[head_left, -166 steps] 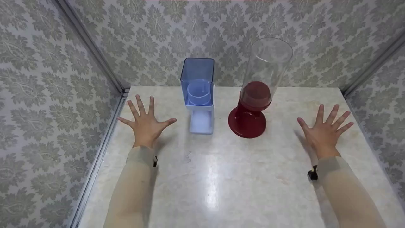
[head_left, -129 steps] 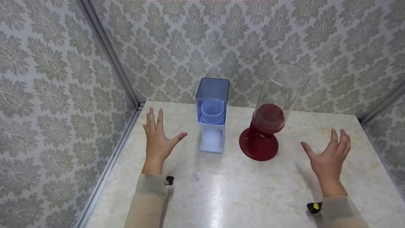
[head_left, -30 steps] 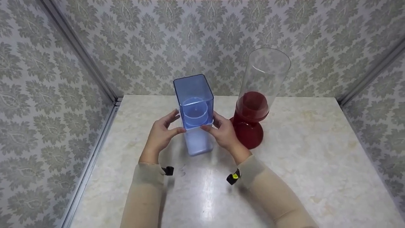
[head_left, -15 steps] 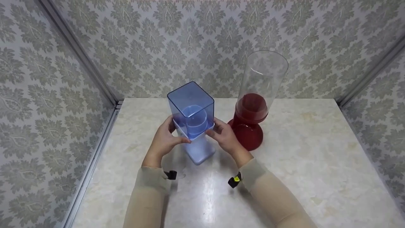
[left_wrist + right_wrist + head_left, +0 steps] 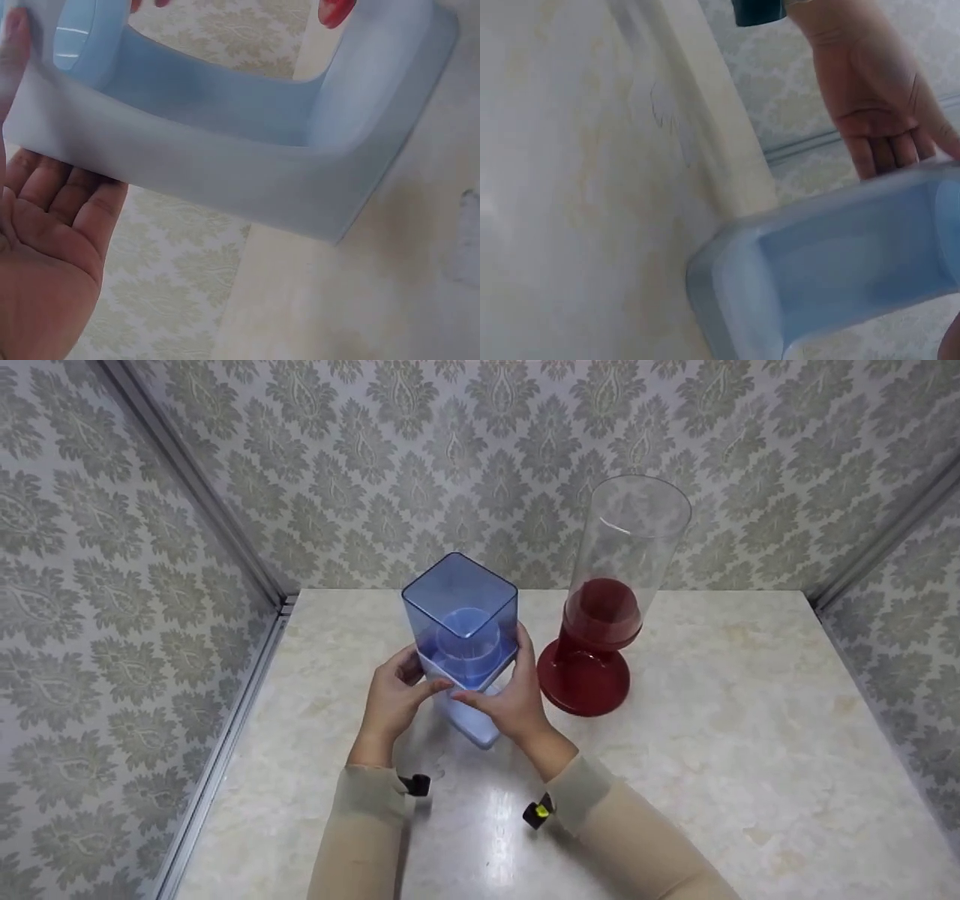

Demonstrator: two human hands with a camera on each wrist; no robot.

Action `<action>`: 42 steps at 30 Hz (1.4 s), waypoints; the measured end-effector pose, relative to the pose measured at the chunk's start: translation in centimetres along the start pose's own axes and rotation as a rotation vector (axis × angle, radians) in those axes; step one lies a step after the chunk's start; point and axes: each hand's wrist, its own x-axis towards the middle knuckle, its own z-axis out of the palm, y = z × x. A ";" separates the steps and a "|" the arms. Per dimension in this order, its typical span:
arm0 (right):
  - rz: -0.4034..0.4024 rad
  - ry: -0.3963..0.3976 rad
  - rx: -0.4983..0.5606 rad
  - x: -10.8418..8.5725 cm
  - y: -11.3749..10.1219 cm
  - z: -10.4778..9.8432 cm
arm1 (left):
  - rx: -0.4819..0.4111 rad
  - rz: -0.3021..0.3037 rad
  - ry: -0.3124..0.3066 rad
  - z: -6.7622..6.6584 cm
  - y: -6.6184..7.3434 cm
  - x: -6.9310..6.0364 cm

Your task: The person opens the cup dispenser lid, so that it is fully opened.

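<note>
A blue dispenser (image 5: pixel 459 615) stands on the table, turned so that a corner of its see-through square hopper points at me. Its pale blue lower part (image 5: pixel 225 161) has an open front with a rounded tray, seen close up in both wrist views. My left hand (image 5: pixel 391 694) holds the left side, thumb on the front rim and fingers round behind. On the other side my right hand (image 5: pixel 517 701) grips it, with the thumb along the front near the left thumb. In the right wrist view, the left hand (image 5: pixel 877 97) supports the dispenser's side.
Close on the right stands a red dispenser (image 5: pixel 585 686) with a tall clear cylinder (image 5: pixel 630 540). The pale marbled table (image 5: pixel 712 780) meets patterned walls (image 5: pixel 337 487) at the back and sides. A metal frame rail (image 5: pixel 217 765) runs along the left edge.
My hands, spread apart at first, have come in and taken hold of the blue dispenser. It has come nearer and turned corner-on. Lately the right thumb has shifted left along its front.
</note>
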 end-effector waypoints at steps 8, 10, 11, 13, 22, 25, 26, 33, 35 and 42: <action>-0.061 0.025 -0.155 0.5 0.2 -0.8 | -0.029 0.010 0.066 0.6 -0.6 -0.9; -0.066 0.012 -0.172 0.6 0.3 -1.1 | -0.042 0.018 0.079 0.8 -0.7 -1.2; -0.074 0.006 -0.172 0.6 0.4 -1.3 | -0.043 0.025 0.088 0.9 -0.8 -1.4; -0.090 -0.011 -0.163 0.6 0.5 -1.5 | -0.047 0.041 0.111 1.1 -1.1 -1.8; -0.152 -0.076 -0.052 0.8 1.2 -2.4 | -0.079 0.087 0.212 2.0 -1.8 -3.7; -0.160 -0.096 -0.021 0.9 1.4 -2.5 | -0.091 0.106 0.251 2.4 -2.0 -4.2; -0.160 -0.104 -0.013 1.0 1.4 -2.5 | -0.091 0.113 0.266 2.5 -2.1 -4.4; -0.130 -0.141 0.022 0.7 1.4 -2.7 | -0.088 0.112 0.296 2.5 -2.3 -4.9; -0.121 -0.150 0.031 0.6 1.3 -2.7 | -0.072 0.088 0.260 1.9 -2.1 -4.9; -0.115 -0.207 0.072 0.7 1.5 -2.8 | 0.071 0.139 0.011 -0.8 -0.5 -3.4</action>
